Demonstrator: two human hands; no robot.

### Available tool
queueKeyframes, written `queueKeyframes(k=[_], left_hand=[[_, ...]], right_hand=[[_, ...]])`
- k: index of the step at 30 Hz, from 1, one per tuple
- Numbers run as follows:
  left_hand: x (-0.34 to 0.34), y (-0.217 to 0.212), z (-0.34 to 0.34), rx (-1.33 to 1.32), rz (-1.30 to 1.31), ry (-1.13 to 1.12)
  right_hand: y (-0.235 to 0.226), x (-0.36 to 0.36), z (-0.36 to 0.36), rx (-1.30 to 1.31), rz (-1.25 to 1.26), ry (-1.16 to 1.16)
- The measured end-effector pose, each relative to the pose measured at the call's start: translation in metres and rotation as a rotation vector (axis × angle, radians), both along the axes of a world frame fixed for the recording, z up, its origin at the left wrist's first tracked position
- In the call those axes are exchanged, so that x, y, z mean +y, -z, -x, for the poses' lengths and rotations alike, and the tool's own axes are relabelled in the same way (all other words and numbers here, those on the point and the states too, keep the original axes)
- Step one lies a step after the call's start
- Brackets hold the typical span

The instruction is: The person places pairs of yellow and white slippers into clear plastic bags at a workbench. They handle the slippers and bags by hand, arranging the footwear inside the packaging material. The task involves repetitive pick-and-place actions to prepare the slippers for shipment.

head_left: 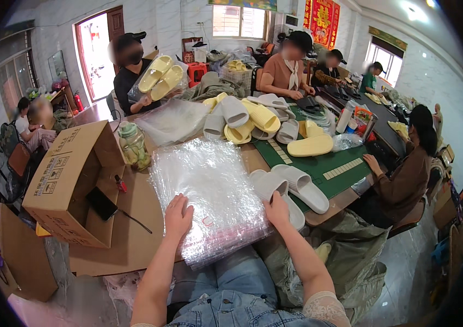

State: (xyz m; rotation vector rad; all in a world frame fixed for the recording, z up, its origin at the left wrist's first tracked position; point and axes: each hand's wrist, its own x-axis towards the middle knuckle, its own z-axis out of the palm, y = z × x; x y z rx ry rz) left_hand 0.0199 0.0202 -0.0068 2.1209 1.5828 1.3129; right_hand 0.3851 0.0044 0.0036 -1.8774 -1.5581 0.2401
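Note:
A thick stack of clear plastic bags (209, 180) lies in front of me, its near end hanging over the table edge. My left hand (178, 217) rests flat on the stack's left side, fingers stretched out. At the stack's right edge, my right hand (277, 210) is closed on the side of a grey slipper (295, 211), thumb on the left; its other fingertips are partly hidden. Beside that slipper lies its mate, another grey slipper (309, 192). Farther back are a yellow slipper (310, 146) and a heap of grey and yellow slippers (237, 111).
An open cardboard box (68, 180), a black phone (101, 203) and a jar (133, 144) stand at the left. Across the table, a person (133, 76) holds bagged yellow slippers (160, 76). Another person (406, 169) sits at the right by a green mat (275, 158).

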Motion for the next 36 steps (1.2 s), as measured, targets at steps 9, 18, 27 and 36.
queueKeyframes(k=[9,18,27,36], left_hand=[[0.003,0.008,0.000,0.009,-0.055,-0.007],[0.001,0.006,-0.002,0.013,-0.052,-0.045],[0.001,0.007,0.001,-0.009,-0.056,-0.017],[-0.006,-0.005,-0.004,0.213,-0.228,-0.043]], right_hand=[[-0.009,-0.030,-0.027,0.116,-0.288,-0.040],[-0.025,0.014,-0.091,-0.390,-0.002,0.178],[-0.002,0.038,-0.059,-0.335,0.056,0.078],[-0.017,-0.047,-0.067,-0.272,0.047,0.324]])
